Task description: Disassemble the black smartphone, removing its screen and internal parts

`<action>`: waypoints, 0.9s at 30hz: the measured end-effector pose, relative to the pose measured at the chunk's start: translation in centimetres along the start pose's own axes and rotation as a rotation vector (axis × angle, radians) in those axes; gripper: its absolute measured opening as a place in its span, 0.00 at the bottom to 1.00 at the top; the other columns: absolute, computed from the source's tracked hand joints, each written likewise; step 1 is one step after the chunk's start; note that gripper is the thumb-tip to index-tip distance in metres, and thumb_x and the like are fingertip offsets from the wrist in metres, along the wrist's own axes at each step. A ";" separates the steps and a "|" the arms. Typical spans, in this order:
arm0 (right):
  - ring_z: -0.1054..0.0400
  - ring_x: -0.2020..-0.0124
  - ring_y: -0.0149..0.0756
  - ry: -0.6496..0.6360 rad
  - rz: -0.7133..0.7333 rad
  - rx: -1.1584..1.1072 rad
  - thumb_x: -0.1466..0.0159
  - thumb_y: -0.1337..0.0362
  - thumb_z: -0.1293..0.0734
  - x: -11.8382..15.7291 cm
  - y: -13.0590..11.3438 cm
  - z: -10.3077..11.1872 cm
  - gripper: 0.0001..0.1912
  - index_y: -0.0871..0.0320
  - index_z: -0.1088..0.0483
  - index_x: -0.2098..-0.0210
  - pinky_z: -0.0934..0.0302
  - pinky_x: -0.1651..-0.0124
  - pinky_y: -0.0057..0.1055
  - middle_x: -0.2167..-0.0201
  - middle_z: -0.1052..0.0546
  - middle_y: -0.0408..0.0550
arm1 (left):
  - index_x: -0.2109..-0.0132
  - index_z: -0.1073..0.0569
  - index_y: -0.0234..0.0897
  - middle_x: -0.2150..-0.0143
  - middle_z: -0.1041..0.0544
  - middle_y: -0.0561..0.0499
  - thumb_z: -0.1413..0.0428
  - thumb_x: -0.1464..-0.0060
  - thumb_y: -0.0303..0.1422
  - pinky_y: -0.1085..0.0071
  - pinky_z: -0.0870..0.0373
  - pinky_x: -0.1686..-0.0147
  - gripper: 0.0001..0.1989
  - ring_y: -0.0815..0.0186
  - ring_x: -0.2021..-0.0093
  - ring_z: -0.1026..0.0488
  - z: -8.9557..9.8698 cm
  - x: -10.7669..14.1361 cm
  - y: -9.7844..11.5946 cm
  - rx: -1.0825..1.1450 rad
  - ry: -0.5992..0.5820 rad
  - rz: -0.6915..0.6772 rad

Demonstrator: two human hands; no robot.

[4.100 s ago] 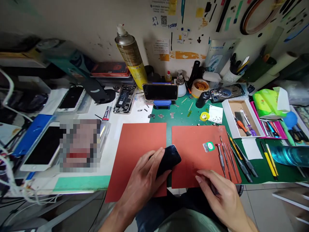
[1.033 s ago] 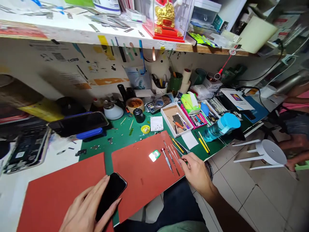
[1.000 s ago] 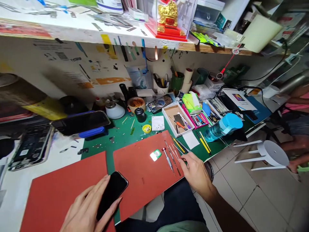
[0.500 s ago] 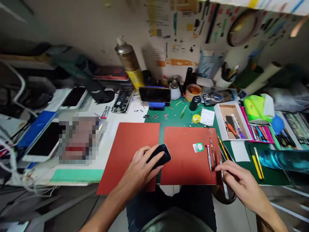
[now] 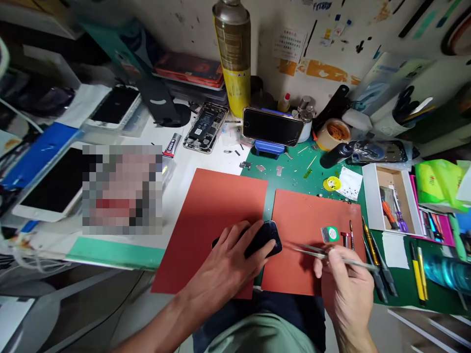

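A dark phone (image 5: 258, 241) lies across the gap between a left red mat (image 5: 221, 206) and a right red mat (image 5: 301, 215). Over it rests my left hand (image 5: 237, 252), fingers wrapped across the phone and covering its middle. My right hand (image 5: 346, 277) pinches metal tweezers (image 5: 316, 253), whose slightly parted tips point left toward the phone without touching it. Just above my right hand are a small green and white piece (image 5: 330, 234) and a red-capped screwdriver (image 5: 345, 239), partly hidden by the fingers.
Farther back, a phone (image 5: 273, 126) leans on a blue stand (image 5: 270, 148), beside an opened phone (image 5: 206, 126) and a spray can (image 5: 235, 59). At right are a tool box (image 5: 393, 196), yellow pens (image 5: 417, 272) and a blue bottle (image 5: 447, 269). A white phone (image 5: 55, 184) lies left.
My right hand has picked up the tweezers from the right side and brought them left over the right mat. My left hand stays on the phone. The view has shifted.
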State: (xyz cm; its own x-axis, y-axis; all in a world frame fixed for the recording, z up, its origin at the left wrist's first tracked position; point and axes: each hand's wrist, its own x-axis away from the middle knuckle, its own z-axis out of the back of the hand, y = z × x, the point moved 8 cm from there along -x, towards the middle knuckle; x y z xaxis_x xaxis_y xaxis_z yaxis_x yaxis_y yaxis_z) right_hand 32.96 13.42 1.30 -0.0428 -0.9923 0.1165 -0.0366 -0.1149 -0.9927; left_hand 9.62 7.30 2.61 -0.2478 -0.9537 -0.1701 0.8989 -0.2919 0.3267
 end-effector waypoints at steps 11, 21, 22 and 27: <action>0.16 0.64 0.44 0.121 0.275 0.496 0.33 0.64 0.22 3.8 0.1 -2.1 0.02 0.55 0.16 0.61 0.19 0.60 0.38 0.62 0.14 0.52 | 0.29 0.29 0.52 0.23 0.36 0.39 0.41 0.32 0.26 0.42 0.27 0.42 0.28 0.39 0.30 0.36 -0.6 0.8 0.0 -0.009 -0.066 0.020; 0.14 0.59 0.45 0.165 0.278 0.446 0.32 0.69 0.25 4.3 0.1 -3.4 0.06 0.54 0.16 0.56 0.18 0.54 0.39 0.59 0.13 0.51 | 0.29 0.30 0.50 0.23 0.37 0.38 0.37 0.36 0.26 0.43 0.29 0.40 0.32 0.39 0.29 0.37 -0.8 1.0 -0.1 -0.015 -0.032 -0.007; 0.15 0.59 0.45 0.171 0.273 0.445 0.33 0.68 0.23 4.0 0.2 -3.3 0.06 0.55 0.16 0.56 0.18 0.55 0.39 0.59 0.13 0.51 | 0.28 0.31 0.49 0.23 0.37 0.37 0.37 0.37 0.25 0.43 0.29 0.40 0.33 0.39 0.30 0.37 -0.8 1.0 -0.1 -0.015 -0.029 -0.013; 0.14 0.61 0.44 0.129 0.175 0.322 0.35 0.65 0.21 1.3 0.2 -3.7 0.07 0.55 0.20 0.58 0.17 0.59 0.36 0.61 0.14 0.49 | 0.29 0.30 0.50 0.24 0.35 0.39 0.35 0.39 0.27 0.47 0.30 0.42 0.33 0.41 0.32 0.34 -0.8 0.8 -0.1 0.002 0.004 0.003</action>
State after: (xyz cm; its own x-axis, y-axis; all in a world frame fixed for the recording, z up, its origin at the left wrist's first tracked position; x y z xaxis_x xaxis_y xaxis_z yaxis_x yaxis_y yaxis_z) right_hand 29.16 12.32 1.40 -0.1467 -0.9865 -0.0731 0.2965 0.0267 -0.9547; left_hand 9.64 6.64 1.66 -0.2439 -0.9543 -0.1726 0.8990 -0.2893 0.3290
